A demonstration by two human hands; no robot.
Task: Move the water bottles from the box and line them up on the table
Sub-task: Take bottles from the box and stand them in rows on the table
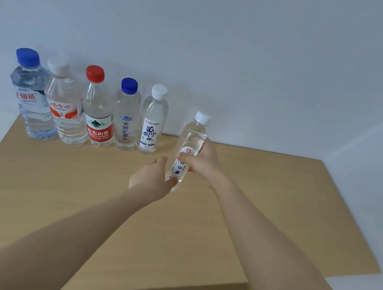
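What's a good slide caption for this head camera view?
Left hand and right hand hold a tilted white-capped bottle beside the row of five bottles standing on the wooden table.

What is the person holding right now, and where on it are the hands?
A small water bottle with a white cap. The right hand grips its labelled middle, and the left hand holds its lower end.
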